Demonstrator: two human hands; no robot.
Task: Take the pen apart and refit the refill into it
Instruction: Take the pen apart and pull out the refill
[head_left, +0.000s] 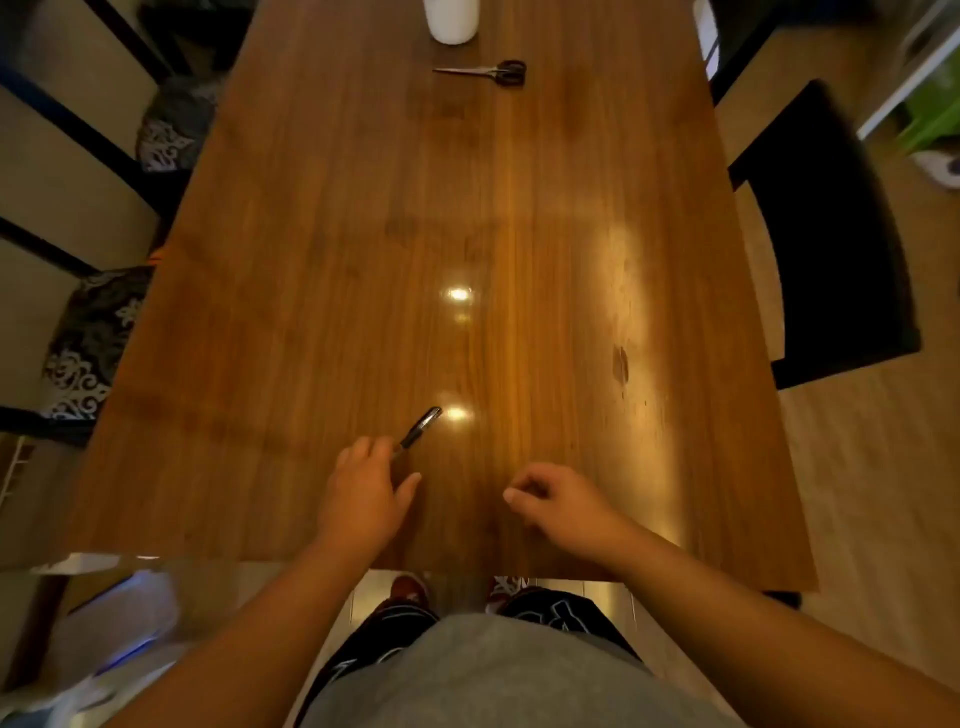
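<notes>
Head view shows my left hand (363, 491) with its fingertips closed on the near end of the black pen (422, 427), which angles away over the wooden table (571, 208). My right hand (558, 501) hovers nearby, loosely curled and holding nothing. I judge I should bring it to the far end, then twist gently without bending the barrel.
</notes>
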